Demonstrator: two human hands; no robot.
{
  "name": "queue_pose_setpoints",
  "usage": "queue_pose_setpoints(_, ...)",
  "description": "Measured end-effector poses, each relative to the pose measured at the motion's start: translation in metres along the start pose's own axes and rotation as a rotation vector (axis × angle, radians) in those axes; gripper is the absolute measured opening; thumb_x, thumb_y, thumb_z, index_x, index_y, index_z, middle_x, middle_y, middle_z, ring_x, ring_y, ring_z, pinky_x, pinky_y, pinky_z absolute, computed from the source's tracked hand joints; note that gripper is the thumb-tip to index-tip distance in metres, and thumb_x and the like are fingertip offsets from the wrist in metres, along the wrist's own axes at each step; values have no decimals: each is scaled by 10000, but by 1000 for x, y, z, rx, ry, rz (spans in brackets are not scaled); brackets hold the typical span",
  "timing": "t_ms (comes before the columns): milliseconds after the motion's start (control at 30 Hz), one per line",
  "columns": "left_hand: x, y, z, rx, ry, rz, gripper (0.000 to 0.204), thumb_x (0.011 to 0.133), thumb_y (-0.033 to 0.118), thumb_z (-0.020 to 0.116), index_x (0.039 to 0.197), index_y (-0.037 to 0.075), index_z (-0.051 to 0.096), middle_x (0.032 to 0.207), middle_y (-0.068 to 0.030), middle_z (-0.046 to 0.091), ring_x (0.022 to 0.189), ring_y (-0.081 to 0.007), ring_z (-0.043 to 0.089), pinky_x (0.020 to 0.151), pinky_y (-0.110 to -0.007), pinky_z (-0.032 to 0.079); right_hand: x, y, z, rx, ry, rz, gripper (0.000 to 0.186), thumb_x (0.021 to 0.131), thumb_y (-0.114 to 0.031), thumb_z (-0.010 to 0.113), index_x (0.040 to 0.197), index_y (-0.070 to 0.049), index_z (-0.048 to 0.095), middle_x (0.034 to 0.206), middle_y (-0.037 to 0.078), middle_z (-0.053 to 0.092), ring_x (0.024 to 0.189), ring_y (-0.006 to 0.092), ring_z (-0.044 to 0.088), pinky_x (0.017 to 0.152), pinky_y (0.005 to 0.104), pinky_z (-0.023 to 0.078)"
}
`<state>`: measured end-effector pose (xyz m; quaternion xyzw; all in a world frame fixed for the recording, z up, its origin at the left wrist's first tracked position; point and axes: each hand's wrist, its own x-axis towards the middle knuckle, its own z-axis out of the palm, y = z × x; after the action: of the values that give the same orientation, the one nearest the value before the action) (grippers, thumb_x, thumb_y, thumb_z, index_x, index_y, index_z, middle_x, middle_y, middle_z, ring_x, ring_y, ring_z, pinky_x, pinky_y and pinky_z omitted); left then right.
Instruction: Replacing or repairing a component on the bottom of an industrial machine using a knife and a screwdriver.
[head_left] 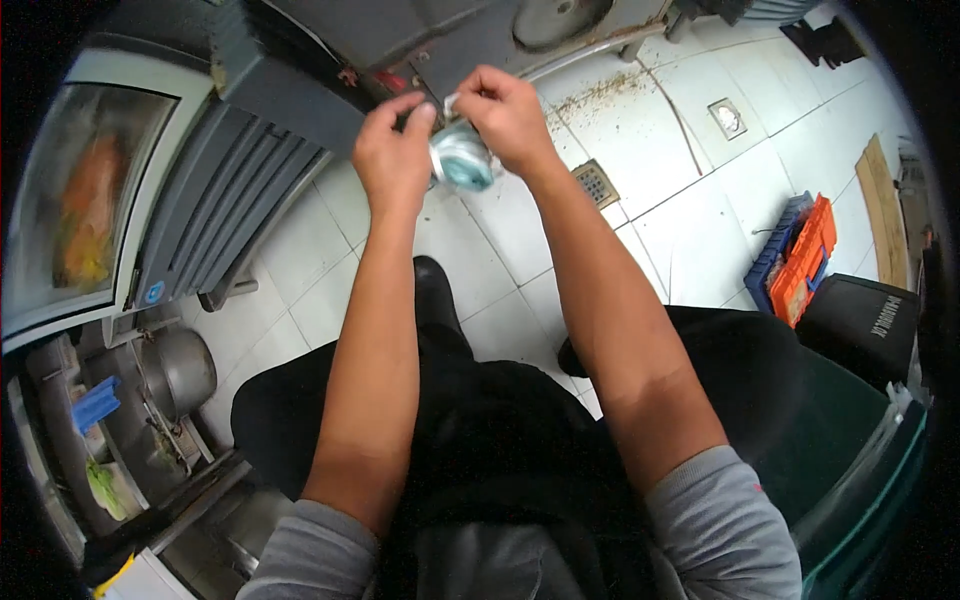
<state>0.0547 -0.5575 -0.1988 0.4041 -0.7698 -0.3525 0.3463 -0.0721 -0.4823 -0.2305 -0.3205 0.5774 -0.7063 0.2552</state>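
A blurred teal and white bundle (462, 160), perhaps a roll in wrapping, hangs between my two hands above the tiled floor. My left hand (392, 155) has its fingers curled at the bundle's left side; what exactly they grip is unclear. My right hand (500, 120) pinches a whitish upper part of the bundle. Just beyond both hands is a worn grey metal panel (450, 40) with small red fittings (390, 80).
A glass-doored cabinet (85, 190) and grey louvred casing (230, 200) stand left, above steel pans (175, 365). Floor drains (595, 183) dot the tiles (480, 310). Rightward lie an orange-and-blue toolbox (805, 260), wooden board (880, 200), black case (858, 325) and green bin (860, 470).
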Motion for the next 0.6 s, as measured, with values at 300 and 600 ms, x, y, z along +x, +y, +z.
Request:
queue_pose_setpoints(300,-75,68,-62,-813,-503,-351,196,953,102,675,1112,-11,664,955,-59,699,857,-100,642,749,-235,505,-92,-115,-4,-376,96,19,116,857,-131,634,904,-28,659,715,163,684,646,251,681,615,372,527)
queue_pose_setpoints(600,-140,96,-114,-544,-658,-349,106,955,89,657,999,-6,643,780,11,612,646,-40,521,573,-198,422,-192,-150,-15,20,-95,427,179,915,-202,665,965,-31,680,719,72,667,589,141,610,552,304,492)
